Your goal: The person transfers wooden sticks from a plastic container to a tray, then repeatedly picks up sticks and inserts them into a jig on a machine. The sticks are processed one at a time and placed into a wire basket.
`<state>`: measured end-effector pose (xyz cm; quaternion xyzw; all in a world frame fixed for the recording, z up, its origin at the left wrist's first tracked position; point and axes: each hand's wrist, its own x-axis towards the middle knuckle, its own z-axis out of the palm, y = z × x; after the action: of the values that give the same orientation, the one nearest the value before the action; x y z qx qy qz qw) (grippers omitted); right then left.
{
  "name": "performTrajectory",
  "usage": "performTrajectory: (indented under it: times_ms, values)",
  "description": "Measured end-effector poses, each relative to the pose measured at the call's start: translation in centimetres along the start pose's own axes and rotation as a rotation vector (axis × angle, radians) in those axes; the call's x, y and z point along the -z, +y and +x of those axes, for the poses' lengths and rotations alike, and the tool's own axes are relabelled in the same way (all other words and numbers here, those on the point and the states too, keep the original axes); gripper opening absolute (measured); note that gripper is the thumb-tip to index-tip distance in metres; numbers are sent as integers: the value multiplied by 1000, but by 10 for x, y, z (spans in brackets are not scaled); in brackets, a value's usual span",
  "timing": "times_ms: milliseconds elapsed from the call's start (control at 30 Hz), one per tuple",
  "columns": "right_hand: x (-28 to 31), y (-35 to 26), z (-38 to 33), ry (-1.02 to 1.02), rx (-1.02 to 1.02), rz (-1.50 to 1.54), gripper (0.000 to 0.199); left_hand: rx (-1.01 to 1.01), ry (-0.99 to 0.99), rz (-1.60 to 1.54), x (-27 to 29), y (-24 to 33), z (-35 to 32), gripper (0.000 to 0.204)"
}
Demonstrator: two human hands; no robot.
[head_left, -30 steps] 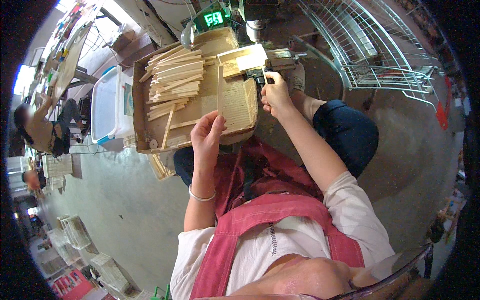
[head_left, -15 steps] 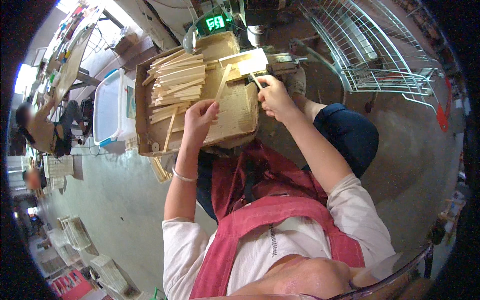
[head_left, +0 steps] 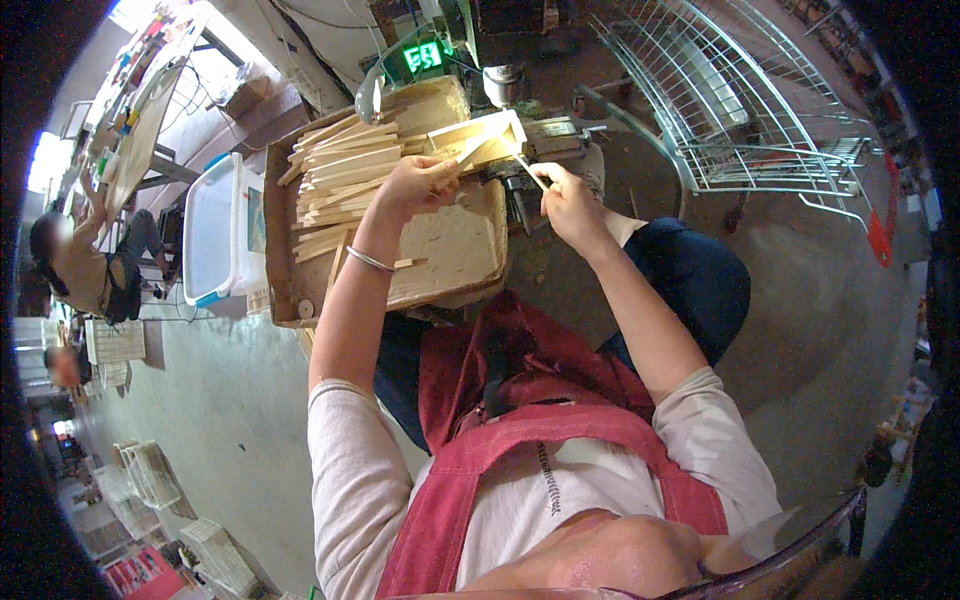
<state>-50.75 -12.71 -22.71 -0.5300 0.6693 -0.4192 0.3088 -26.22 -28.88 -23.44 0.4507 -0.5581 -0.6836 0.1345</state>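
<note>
My left hand [head_left: 422,184] pinches one end of a flat pale wooden strip [head_left: 468,154], whose far end points up and to the right. That end lies over a shallow pale wooden frame [head_left: 512,122] with raised edges, brightly lit. My right hand [head_left: 572,208] is closed round a thin pale stick [head_left: 532,172]; its tip reaches the frame's near right corner. Whether the tip touches is too small to tell. A cardboard tray [head_left: 450,245] sits below my left hand, holding a pile of similar wooden strips [head_left: 345,170].
Left of the tray stands a clear plastic bin [head_left: 213,235] with blue clips. A lamp [head_left: 370,95] hangs behind the tray. Metal clamp-like hardware [head_left: 560,135] is beside the frame, a white cup [head_left: 499,85] behind it. A wire cart [head_left: 760,110] stands right. Another person [head_left: 95,265] sits far left.
My left hand has moved up and away from me, lowering the strip from a steep slant over the wooden frame. My right hand has shifted slightly right and nearer, still holding the thin stick.
</note>
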Motion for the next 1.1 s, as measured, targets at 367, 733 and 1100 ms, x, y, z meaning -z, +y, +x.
performTrajectory:
  times_ms: [367,733,1100]
  values:
    - [-14,1,-3,71,11,-8,32,-171,626,-189,-38,-11,19,30]
    - [-21,10,8,135,106,-36,33,-427,709,-302,-68,-4,10,35]
    - [-14,5,7,90,25,-42,32,-907,1070,779,-85,6,-5,51]
